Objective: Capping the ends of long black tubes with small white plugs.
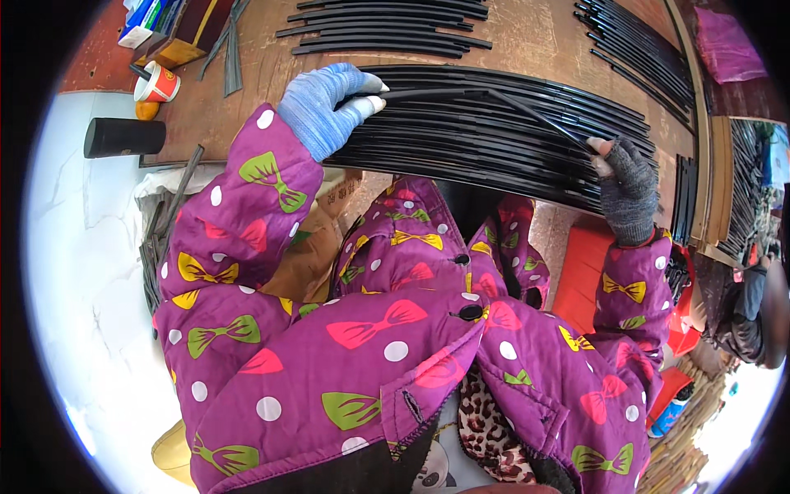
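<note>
My left hand [329,107], in a light blue glove with bare fingertips, pinches one end of a thick black rod [440,95]. From that rod's far end a thinner black rod [539,115] slants down to the right, and the two meet at an angle. Whether they are joined there, I cannot tell. The thin rod's other end is between the thumb and fingertips of my right hand [629,185], which wears a dark grey fingerless glove. Beneath both hands lies a wide row of long black rods [477,140], side by side along the table's near edge.
More black rods lie in a bundle [391,25] at the back of the wooden table [255,62] and in another bundle [638,62] at the far right. A paper cup [158,84] and a black cylinder [123,137] stand at the left. Pink plastic [731,45] lies beyond the right edge.
</note>
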### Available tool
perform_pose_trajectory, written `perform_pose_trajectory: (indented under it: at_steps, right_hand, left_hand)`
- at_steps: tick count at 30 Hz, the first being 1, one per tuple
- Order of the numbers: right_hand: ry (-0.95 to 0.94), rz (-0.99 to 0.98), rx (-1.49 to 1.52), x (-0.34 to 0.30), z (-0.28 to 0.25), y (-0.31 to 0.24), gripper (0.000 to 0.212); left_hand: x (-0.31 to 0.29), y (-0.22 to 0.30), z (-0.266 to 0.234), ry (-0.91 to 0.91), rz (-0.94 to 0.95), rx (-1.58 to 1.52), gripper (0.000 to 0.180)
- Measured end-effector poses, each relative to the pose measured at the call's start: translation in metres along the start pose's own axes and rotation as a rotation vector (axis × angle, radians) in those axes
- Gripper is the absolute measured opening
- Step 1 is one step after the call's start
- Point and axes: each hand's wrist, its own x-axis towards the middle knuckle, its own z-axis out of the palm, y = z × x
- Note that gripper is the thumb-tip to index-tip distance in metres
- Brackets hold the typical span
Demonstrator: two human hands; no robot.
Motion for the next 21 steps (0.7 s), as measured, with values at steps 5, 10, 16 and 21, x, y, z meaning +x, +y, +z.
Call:
perform_pose_trajectory:
  at_steps: [5,10,16,21]
  right_hand:
    - [-0.005,0.041,0.042,-0.005,-0.005,-0.005,0.02]
    - [-0.041,0.021,0.043,-0.005,-0.004,-0.007,0.019]
    - [-0.097,0.025,0.105,-0.005,0.0,-0.006,0.016]
    - [-0.168,0.06,0.225,-0.002,-0.001,-0.009,0.014]
  left_hand:
    - [-0.003,-0.001,0.002,-0.019,0.0,-0.025,0.019]
    - [-0.004,-0.002,0.001,-0.055,0.058,0.011,0.016]
    - [-0.003,-0.003,0.005,-0.098,-0.037,-0.146,0.018]
    - [-0.003,0.01,0.008,-0.173,0.102,0.017,0.018]
